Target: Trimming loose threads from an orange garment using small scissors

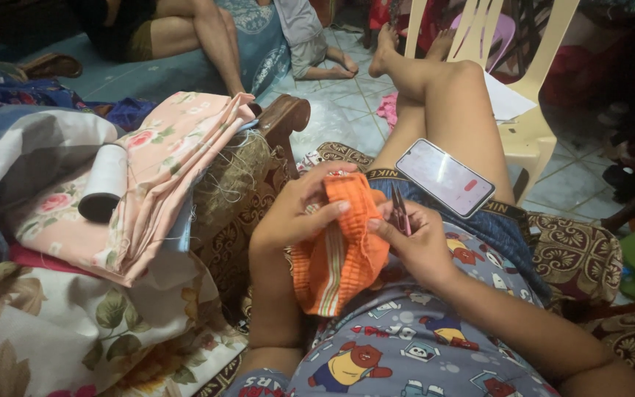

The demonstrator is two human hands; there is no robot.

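Both hands point(361, 224) hold orange cloth point(339, 250), right gripping snips point(400, 213).

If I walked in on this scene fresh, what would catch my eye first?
Probably the bright orange striped fabric at the centre, gripped by the left hand while the right hand works at it with a small pair of snips. Next, the smartphone resting on the person's thigh just right of it. On the left, a spool of white thread lies on folded pink floral cloth.
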